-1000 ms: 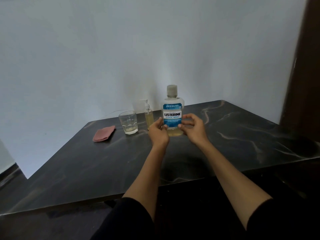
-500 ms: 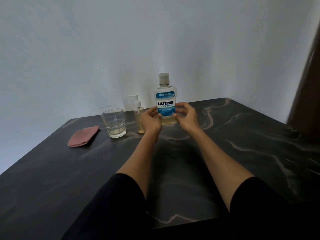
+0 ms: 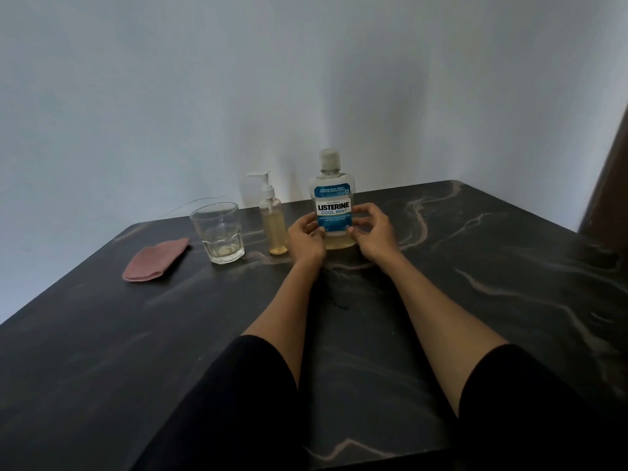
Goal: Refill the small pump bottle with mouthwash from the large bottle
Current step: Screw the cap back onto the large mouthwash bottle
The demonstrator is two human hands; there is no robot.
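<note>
The large mouthwash bottle (image 3: 333, 202) stands upright and capped near the back of the dark marble table (image 3: 475, 300), with a blue and white label and a little yellowish liquid at its base. My left hand (image 3: 306, 241) touches its lower left side and my right hand (image 3: 372, 234) curls around its lower right side. Just to the left stands the small pump bottle (image 3: 273, 226), clear, with a white pump head and yellowish liquid inside; neither hand touches it.
A clear drinking glass (image 3: 219, 232) stands left of the pump bottle. A folded pink cloth (image 3: 154, 260) lies farther left. A white wall runs behind the table, and a dark brown door frame (image 3: 608, 185) rises at the right.
My view has come closer to the table and tilted down. Both hands stay at the sides of the large bottle, which still stands on the table.
</note>
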